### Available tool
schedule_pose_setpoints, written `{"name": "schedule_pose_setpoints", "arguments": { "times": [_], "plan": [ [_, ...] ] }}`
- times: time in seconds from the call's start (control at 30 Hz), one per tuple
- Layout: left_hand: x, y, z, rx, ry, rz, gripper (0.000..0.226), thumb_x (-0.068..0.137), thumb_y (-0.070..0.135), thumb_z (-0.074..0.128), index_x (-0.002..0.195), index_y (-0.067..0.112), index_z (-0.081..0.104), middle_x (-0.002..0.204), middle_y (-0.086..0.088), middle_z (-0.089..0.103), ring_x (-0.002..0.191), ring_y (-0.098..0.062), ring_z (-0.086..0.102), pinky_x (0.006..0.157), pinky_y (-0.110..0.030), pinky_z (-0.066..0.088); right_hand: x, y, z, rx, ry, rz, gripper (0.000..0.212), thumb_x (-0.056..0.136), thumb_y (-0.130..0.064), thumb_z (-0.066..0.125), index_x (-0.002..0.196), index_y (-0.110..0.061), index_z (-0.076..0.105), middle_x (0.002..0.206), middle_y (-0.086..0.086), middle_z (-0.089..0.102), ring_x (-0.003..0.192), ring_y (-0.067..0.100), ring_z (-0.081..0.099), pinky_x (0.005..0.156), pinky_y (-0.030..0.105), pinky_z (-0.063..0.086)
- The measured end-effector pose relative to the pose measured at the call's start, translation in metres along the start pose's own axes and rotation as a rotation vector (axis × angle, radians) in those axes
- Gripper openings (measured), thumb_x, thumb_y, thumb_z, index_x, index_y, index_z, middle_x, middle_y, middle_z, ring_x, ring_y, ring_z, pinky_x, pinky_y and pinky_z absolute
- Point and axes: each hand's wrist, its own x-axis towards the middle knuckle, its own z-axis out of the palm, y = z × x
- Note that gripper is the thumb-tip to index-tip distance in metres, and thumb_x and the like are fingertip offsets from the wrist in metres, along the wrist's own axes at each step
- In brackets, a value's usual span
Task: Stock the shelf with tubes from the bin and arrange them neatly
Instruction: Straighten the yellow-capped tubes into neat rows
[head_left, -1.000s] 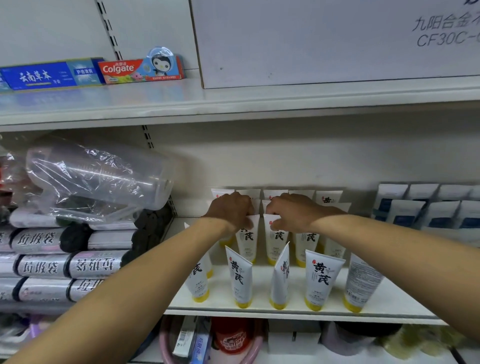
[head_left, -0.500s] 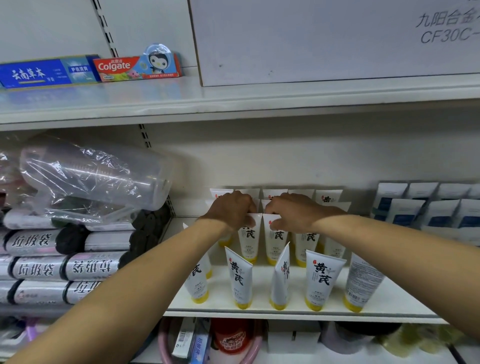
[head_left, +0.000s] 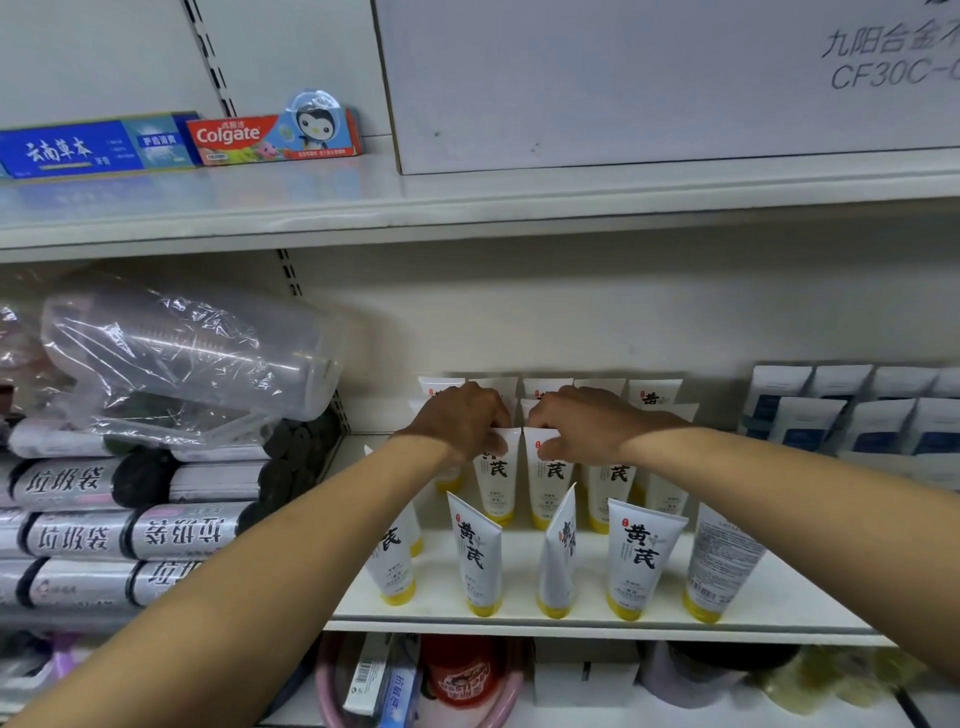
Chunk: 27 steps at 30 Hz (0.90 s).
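We log white, yellow-capped tubes (head_left: 641, 561) standing cap-down in rows on the shelf (head_left: 779, 603). Left hand (head_left: 460, 421) pinches the flat top of the left tube (head_left: 496, 483) in the middle row; right hand (head_left: 584, 423) pinches the right tube (head_left: 551, 488) just beside it, fingers curled. Front row holds five, one turned edge-on.

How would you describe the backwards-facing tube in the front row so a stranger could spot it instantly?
Find the white shelf where yellow-capped tubes stand on their caps. Follow its front row to the right end. That tube shows small print and a barcode, while its neighbours show large black characters.
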Motion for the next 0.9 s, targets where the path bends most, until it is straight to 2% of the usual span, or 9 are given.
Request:
{"name": "schedule_pose_setpoints", "arguments": {
  "times": [0.17, 0.33, 0.43, 0.5, 0.63, 0.73, 0.77, 0.83, 0.9],
  "plan": [
    [0.001, -0.001, 0.001, -0.006, -0.024, -0.006, 0.028, 0.086, 0.024, 0.068, 0.113, 0.019, 0.068, 0.115, -0.002, 0.066, 0.105, -0.023, 0.06, 0.078, -0.025, 0.042, -0.001, -0.001, -0.002, -0.002, 0.002, -0.002, 0.018, 0.087, -0.03, 0.059, 0.09, -0.012, 0.062, 0.09, 0.003, 0.059, 0.081, 0.023, 0.059, 0.068, 0.035, 0.046],
    [-0.007, -0.007, -0.014, -0.04, -0.015, -0.021, 0.029, 0.089, 0.026, 0.063, 0.118, 0.024, 0.066, 0.117, -0.005, 0.066, 0.106, -0.024, 0.061, 0.092, -0.035, 0.048, 0.002, -0.003, -0.005, 0.017, 0.032, -0.035, 0.019, 0.087, -0.032, 0.056, 0.098, -0.018, 0.062, 0.091, -0.002, 0.059, 0.083, 0.021, 0.058, 0.066, 0.032, 0.043],
    [-0.019, -0.018, -0.03, -0.067, 0.021, -0.1, 0.031, 0.09, 0.032, 0.061, 0.12, 0.026, 0.063, 0.12, -0.005, 0.065, 0.108, -0.024, 0.06, 0.096, -0.037, 0.048, 0.006, -0.013, -0.011, 0.028, 0.036, -0.066, 0.027, 0.092, -0.035, 0.054, 0.113, -0.019, 0.061, 0.101, -0.002, 0.06, 0.091, 0.019, 0.057, 0.07, 0.029, 0.039],
    [-0.029, -0.027, -0.037, -0.041, 0.016, -0.153, 0.034, 0.09, 0.039, 0.061, 0.12, 0.026, 0.062, 0.122, -0.003, 0.063, 0.11, -0.023, 0.058, 0.097, -0.038, 0.047, 0.009, -0.02, -0.013, 0.015, 0.039, -0.08, 0.033, 0.092, -0.036, 0.054, 0.119, -0.019, 0.059, 0.11, -0.001, 0.061, 0.098, 0.021, 0.058, 0.074, 0.03, 0.042],
    [-0.049, -0.044, -0.043, 0.078, -0.094, -0.22, 0.044, 0.086, 0.051, 0.061, 0.121, 0.024, 0.062, 0.122, 0.0, 0.062, 0.109, -0.02, 0.057, 0.096, -0.037, 0.048, 0.014, -0.032, -0.011, -0.041, 0.033, -0.085, 0.028, 0.09, -0.038, 0.055, 0.107, -0.016, 0.061, 0.101, 0.0, 0.063, 0.091, 0.023, 0.06, 0.077, 0.037, 0.051],
    [-0.059, -0.055, -0.042, 0.093, -0.208, -0.263, 0.045, 0.085, 0.051, 0.062, 0.124, 0.028, 0.06, 0.128, 0.005, 0.059, 0.113, -0.016, 0.056, 0.1, -0.035, 0.046, 0.016, -0.037, -0.009, -0.063, 0.001, -0.087, 0.025, 0.092, -0.035, 0.052, 0.1, -0.013, 0.061, 0.09, -0.003, 0.057, 0.087, 0.022, 0.058, 0.074, 0.037, 0.05],
    [-0.061, -0.057, -0.042, 0.066, -0.231, -0.268, 0.044, 0.086, 0.051, 0.061, 0.123, 0.029, 0.061, 0.128, 0.006, 0.059, 0.114, -0.015, 0.055, 0.101, -0.035, 0.045, 0.017, -0.038, -0.009, -0.069, -0.015, -0.08, 0.027, 0.093, -0.036, 0.051, 0.104, -0.013, 0.061, 0.096, -0.002, 0.057, 0.091, 0.023, 0.057, 0.077, 0.038, 0.05],
    [-0.063, -0.059, -0.044, -0.001, -0.254, -0.265, 0.039, 0.087, 0.052, 0.059, 0.121, 0.031, 0.063, 0.126, 0.007, 0.06, 0.115, -0.015, 0.055, 0.104, -0.037, 0.043, 0.018, -0.04, -0.006, -0.087, -0.042, -0.051, 0.037, 0.094, -0.04, 0.05, 0.12, -0.014, 0.057, 0.12, 0.002, 0.056, 0.107, 0.026, 0.056, 0.087, 0.04, 0.049],
    [-0.062, -0.065, -0.046, -0.044, -0.267, -0.247, 0.029, 0.091, 0.04, 0.057, 0.118, 0.031, 0.065, 0.127, 0.007, 0.061, 0.117, -0.015, 0.054, 0.107, -0.036, 0.041, 0.019, -0.04, -0.004, -0.102, -0.057, -0.036, 0.043, 0.095, -0.041, 0.049, 0.129, -0.014, 0.052, 0.133, 0.005, 0.051, 0.118, 0.027, 0.052, 0.093, 0.041, 0.046]
  ]
}}
